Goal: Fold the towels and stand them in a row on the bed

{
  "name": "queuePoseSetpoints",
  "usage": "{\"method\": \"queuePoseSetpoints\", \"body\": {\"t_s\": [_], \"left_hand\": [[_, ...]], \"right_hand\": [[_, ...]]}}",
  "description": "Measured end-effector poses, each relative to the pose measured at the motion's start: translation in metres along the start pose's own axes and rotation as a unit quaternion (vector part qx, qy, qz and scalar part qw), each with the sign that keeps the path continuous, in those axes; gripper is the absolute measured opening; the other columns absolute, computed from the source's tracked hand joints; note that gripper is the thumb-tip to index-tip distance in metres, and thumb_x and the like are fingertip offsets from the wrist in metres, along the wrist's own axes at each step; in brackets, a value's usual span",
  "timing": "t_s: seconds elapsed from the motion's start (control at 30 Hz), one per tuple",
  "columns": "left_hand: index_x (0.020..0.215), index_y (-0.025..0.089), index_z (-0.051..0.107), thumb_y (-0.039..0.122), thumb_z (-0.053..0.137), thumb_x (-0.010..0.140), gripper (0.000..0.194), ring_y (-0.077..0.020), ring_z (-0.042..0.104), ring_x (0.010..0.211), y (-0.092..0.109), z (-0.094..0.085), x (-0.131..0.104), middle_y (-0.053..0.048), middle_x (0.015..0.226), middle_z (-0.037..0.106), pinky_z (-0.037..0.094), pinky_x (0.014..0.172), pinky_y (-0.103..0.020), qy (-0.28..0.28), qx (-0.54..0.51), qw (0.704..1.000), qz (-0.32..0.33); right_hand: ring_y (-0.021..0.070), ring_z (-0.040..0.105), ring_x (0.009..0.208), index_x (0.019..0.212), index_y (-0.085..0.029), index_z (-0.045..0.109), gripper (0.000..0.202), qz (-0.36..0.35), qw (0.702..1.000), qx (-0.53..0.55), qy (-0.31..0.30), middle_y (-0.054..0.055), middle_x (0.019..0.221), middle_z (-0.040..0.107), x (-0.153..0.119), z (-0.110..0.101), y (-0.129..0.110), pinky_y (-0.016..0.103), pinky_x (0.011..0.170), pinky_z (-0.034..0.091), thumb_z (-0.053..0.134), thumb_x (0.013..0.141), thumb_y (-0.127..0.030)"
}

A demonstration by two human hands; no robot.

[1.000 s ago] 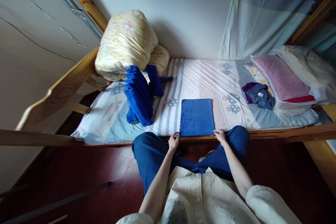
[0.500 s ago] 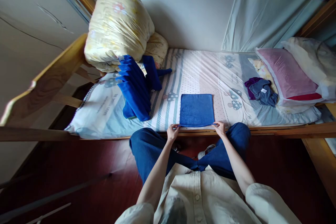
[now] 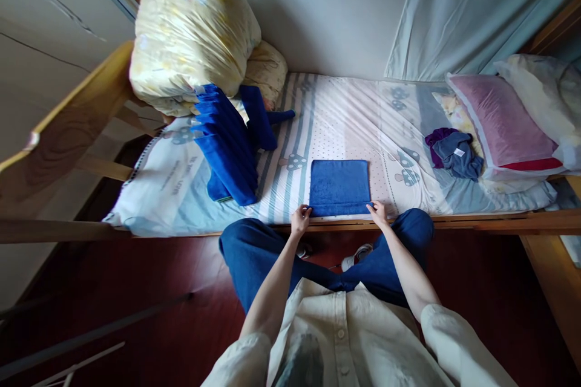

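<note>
A blue cloth (image 3: 340,184) lies flat on the bed near its front edge, with a narrow strip folded over along the side nearest me. My left hand (image 3: 300,219) pinches the near left corner of this strip. At the near right corner, my right hand (image 3: 377,214) grips the other end of the fold. To the left, a row of folded blue cloths (image 3: 227,145) leans on the bed beside more blue cloth (image 3: 258,118).
A yellow quilt bundle (image 3: 195,24) stands at the bed's left end. Crumpled purple and grey cloths (image 3: 456,154) lie at the right by a pink pillow (image 3: 503,121). The wooden bed rail (image 3: 476,222) runs along the front.
The cloth's near edge has been turned up and away from me into a narrow fold, both hands moving with it. The view has shifted slightly.
</note>
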State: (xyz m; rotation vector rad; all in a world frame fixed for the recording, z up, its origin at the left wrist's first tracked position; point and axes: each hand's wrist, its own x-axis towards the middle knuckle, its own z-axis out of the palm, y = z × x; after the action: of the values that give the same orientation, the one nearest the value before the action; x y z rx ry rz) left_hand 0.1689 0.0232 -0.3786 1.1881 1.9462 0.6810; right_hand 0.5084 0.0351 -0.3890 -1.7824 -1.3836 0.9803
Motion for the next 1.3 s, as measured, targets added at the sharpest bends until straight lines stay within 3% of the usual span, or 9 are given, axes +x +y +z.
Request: {"method": "queuePoseSetpoints", "body": {"t_s": [0.17, 0.33, 0.43, 0.8, 0.93, 1.07, 1.2, 1.3], "left_hand": [[0.093, 0.017, 0.07, 0.031, 0.059, 0.088, 0.018, -0.0282, 0.075, 0.093, -0.007, 0.002, -0.012, -0.011, 0.084, 0.078, 0.054, 0.088, -0.036, 0.013, 0.035, 0.999, -0.021], [0.094, 0.015, 0.073, 0.035, 0.06, 0.089, 0.024, -0.0298, 0.074, 0.098, -0.009, 0.004, -0.018, -0.014, 0.093, 0.079, 0.053, 0.092, -0.037, 0.015, 0.056, 0.996, -0.066], [0.091, 0.014, 0.074, 0.036, 0.06, 0.09, 0.026, -0.0294, 0.074, 0.098, -0.006, 0.005, -0.015, -0.015, 0.094, 0.079, 0.052, 0.093, -0.037, 0.013, 0.064, 0.994, -0.087], [0.082, 0.017, 0.073, 0.036, 0.062, 0.089, 0.023, -0.0288, 0.073, 0.097, -0.003, 0.014, -0.001, -0.012, 0.088, 0.078, 0.052, 0.093, -0.037, 0.01, 0.092, 0.985, -0.147], [0.081, 0.016, 0.072, 0.038, 0.061, 0.09, 0.026, -0.0277, 0.073, 0.094, -0.007, 0.01, 0.002, -0.01, 0.085, 0.077, 0.053, 0.089, -0.037, -0.008, 0.099, 0.984, -0.147], [0.083, 0.015, 0.072, 0.039, 0.059, 0.092, 0.028, -0.029, 0.073, 0.098, -0.006, 0.011, 0.004, -0.012, 0.088, 0.077, 0.053, 0.09, -0.037, -0.017, 0.117, 0.983, -0.14], [0.089, 0.016, 0.071, 0.035, 0.058, 0.094, 0.023, -0.0305, 0.071, 0.105, 0.002, 0.013, 0.005, -0.015, 0.095, 0.077, 0.052, 0.093, -0.038, -0.016, 0.143, 0.983, -0.112], [0.1, 0.016, 0.069, 0.03, 0.057, 0.094, 0.019, -0.0302, 0.07, 0.107, 0.008, 0.005, 0.005, -0.015, 0.099, 0.076, 0.052, 0.094, -0.038, -0.014, 0.156, 0.984, -0.08]], "right_hand": [[0.0233, 0.067, 0.07, 0.073, -0.02, 0.066, 0.028, 0.015, 0.999, -0.029, -0.001, 0.007, 0.071, 0.073, -0.009, -0.001, -0.001, 0.031, 0.064, 0.053, 0.065, 0.079, -0.048], [0.0181, 0.056, 0.056, 0.054, -0.023, 0.05, 0.035, 0.05, 0.996, -0.072, 0.016, 0.003, 0.055, 0.062, -0.013, 0.003, -0.005, 0.027, 0.059, 0.044, 0.063, 0.079, -0.043], [0.0173, 0.054, 0.056, 0.052, -0.023, 0.05, 0.035, 0.084, 0.991, -0.101, 0.032, 0.003, 0.054, 0.061, -0.012, 0.008, -0.007, 0.027, 0.058, 0.042, 0.062, 0.08, -0.04], [0.0226, 0.072, 0.078, 0.076, -0.018, 0.079, 0.023, 0.204, 0.963, -0.173, 0.021, 0.008, 0.075, 0.077, 0.002, 0.013, -0.008, 0.026, 0.07, 0.051, 0.067, 0.081, -0.037], [0.0238, 0.074, 0.085, 0.083, -0.018, 0.081, 0.026, 0.218, 0.957, -0.194, 0.002, 0.008, 0.08, 0.079, 0.005, 0.011, -0.006, 0.027, 0.073, 0.053, 0.064, 0.084, -0.038], [0.0284, 0.073, 0.095, 0.085, -0.015, 0.081, 0.026, 0.222, 0.949, -0.223, -0.009, 0.014, 0.088, 0.079, 0.007, 0.013, -0.01, 0.03, 0.08, 0.053, 0.065, 0.086, -0.036], [0.0319, 0.073, 0.099, 0.09, -0.011, 0.079, 0.025, 0.203, 0.947, -0.247, -0.013, 0.02, 0.093, 0.077, 0.01, 0.016, -0.023, 0.036, 0.085, 0.053, 0.065, 0.088, -0.032], [0.0308, 0.072, 0.102, 0.103, -0.012, 0.076, 0.024, 0.177, 0.951, -0.254, -0.009, 0.019, 0.102, 0.076, 0.009, 0.008, -0.031, 0.038, 0.09, 0.054, 0.065, 0.09, -0.029]]}}
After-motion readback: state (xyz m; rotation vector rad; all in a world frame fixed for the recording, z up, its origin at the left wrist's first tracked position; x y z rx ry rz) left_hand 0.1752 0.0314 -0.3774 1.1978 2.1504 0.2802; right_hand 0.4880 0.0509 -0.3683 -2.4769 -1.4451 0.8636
